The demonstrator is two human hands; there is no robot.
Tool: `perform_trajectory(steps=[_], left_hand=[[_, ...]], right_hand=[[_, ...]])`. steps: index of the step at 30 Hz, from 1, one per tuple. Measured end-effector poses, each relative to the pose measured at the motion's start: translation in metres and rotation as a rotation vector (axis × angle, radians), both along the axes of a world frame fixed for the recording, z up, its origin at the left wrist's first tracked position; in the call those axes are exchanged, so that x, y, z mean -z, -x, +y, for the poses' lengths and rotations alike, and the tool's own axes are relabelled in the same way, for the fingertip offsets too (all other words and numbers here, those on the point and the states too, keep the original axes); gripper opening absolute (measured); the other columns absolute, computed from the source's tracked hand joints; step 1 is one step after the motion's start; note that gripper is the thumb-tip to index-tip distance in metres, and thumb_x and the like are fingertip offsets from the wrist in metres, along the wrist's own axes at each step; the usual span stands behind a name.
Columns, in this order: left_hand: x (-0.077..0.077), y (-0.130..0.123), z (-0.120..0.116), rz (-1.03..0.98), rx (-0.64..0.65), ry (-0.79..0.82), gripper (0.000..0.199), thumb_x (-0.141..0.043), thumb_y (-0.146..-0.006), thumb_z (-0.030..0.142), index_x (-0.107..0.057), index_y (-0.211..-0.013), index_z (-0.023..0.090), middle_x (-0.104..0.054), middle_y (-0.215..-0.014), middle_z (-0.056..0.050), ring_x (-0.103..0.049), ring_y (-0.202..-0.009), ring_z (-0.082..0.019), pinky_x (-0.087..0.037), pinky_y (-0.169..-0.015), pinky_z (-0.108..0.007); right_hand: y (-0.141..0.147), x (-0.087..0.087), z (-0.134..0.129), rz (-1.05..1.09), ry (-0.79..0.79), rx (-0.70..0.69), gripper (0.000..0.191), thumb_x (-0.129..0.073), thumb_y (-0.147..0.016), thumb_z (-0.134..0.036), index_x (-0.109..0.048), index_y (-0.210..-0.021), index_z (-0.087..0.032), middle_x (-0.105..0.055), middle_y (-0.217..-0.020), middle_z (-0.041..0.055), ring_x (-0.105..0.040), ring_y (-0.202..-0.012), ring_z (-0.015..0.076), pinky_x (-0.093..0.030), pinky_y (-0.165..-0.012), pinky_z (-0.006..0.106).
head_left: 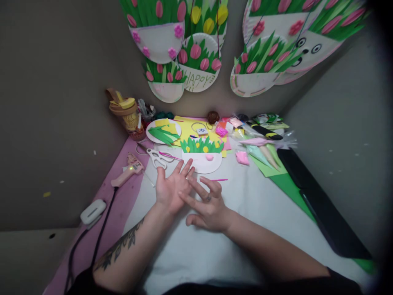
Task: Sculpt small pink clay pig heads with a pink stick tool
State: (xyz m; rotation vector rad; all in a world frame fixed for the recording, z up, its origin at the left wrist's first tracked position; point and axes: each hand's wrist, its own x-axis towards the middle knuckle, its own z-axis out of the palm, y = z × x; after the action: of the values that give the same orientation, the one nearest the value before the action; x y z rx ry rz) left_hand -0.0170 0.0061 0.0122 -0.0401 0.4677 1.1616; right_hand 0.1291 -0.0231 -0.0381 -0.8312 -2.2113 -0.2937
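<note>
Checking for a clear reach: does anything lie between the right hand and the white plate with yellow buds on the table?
A thin pink stick lies between the right hand and the plate; the left hand also covers part of the plate's near left edge in view.

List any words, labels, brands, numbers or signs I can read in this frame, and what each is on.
"HAPPY": handwritten in green on the hanging paper plate; the marks beneath it cannot be made out.
Dark sign, like a written character, on the small white tag: too blurred to read.
Print on the brown-and-yellow cup: unreadable.
Print on the green packet: too small to read.
No number or brand is legible.
</note>
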Motion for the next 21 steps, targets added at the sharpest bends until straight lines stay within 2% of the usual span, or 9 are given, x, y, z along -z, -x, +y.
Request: perform_trajectory(steps=[2, 5, 7, 9, 13, 17, 21], left_hand=[[0.0004, 0.0002, 0.0000, 0.021, -0.009, 0.018, 0.070, -0.024, -0.086, 0.072, -0.052, -0.123, 0.019, -0.051, -0.139, -0.014, -0.057, -0.115, -0.029, -0.053, -0.083, -0.044], [0.0012, 0.0005, 0.0004, 0.013, -0.015, 0.010, 0.070, -0.025, -0.086, 0.072, -0.052, -0.122, 0.019, -0.051, -0.139, -0.015, -0.056, -0.116, -0.029, -0.052, -0.086, -0.045], [0.0013, 0.0010, 0.0010, 0.001, -0.017, -0.003, 0.070, -0.024, -0.086, 0.072, -0.051, -0.123, 0.019, -0.050, -0.140, -0.014, -0.055, -0.118, -0.029, -0.052, -0.087, -0.046], [0.0007, 0.0014, 0.0013, -0.004, -0.009, -0.007, 0.071, -0.024, -0.086, 0.072, -0.050, -0.125, 0.018, -0.050, -0.140, -0.014, -0.053, -0.121, -0.029, -0.051, -0.088, -0.045], [-0.0023, 0.0010, 0.0006, -0.022, 0.010, -0.043, 0.073, -0.027, -0.085, 0.073, -0.050, -0.128, 0.018, -0.048, -0.142, -0.016, -0.050, -0.125, -0.030, -0.050, -0.090, -0.045], [-0.0042, 0.0002, -0.0002, 0.005, 0.000, -0.054, 0.077, -0.026, -0.084, 0.073, -0.046, -0.133, 0.017, -0.048, -0.142, -0.016, -0.048, -0.127, -0.029, -0.049, -0.092, -0.043], [-0.0034, 0.0000, -0.0002, 0.016, 0.022, -0.073, 0.076, -0.025, -0.085, 0.073, -0.049, -0.130, 0.018, -0.048, -0.142, -0.015, -0.051, -0.124, -0.028, -0.049, -0.091, -0.043]], right_hand=[[0.0006, -0.0001, -0.0006, -0.007, 0.000, -0.004, 0.068, -0.052, -0.075, -0.074, -0.057, -0.129, -0.032, -0.052, -0.141, 0.0039, -0.030, -0.132, 0.0304, -0.029, -0.102, 0.043], [0.0014, 0.0008, -0.0008, 0.012, 0.018, 0.036, 0.067, -0.053, -0.076, -0.072, -0.059, -0.128, -0.030, -0.052, -0.141, 0.0066, -0.030, -0.131, 0.0308, -0.029, -0.101, 0.043], [0.0014, 0.0020, -0.0007, 0.028, 0.029, 0.010, 0.067, -0.053, -0.075, -0.074, -0.060, -0.126, -0.030, -0.050, -0.142, 0.0070, -0.031, -0.131, 0.0312, -0.030, -0.101, 0.044], [0.0007, 0.0033, -0.0003, 0.037, 0.055, -0.017, 0.069, -0.053, -0.074, -0.075, -0.058, -0.128, -0.032, -0.047, -0.145, 0.0055, -0.030, -0.131, 0.0318, -0.031, -0.101, 0.045], [-0.0020, 0.0048, 0.0007, 0.050, 0.135, 0.021, 0.071, -0.058, -0.072, -0.072, -0.055, -0.131, -0.034, -0.037, -0.151, 0.0047, -0.028, -0.132, 0.0337, -0.032, -0.102, 0.048], [-0.0020, 0.0047, 0.0002, 0.051, 0.106, -0.046, 0.072, -0.057, -0.071, -0.075, -0.056, -0.130, -0.034, -0.038, -0.151, 0.0046, -0.027, -0.132, 0.0332, -0.031, -0.103, 0.048], [0.0003, 0.0032, -0.0005, 0.062, 0.109, 0.020, 0.072, -0.057, -0.073, -0.073, -0.054, -0.132, -0.033, -0.038, -0.150, 0.0064, -0.028, -0.132, 0.0332, -0.033, -0.102, 0.047]])
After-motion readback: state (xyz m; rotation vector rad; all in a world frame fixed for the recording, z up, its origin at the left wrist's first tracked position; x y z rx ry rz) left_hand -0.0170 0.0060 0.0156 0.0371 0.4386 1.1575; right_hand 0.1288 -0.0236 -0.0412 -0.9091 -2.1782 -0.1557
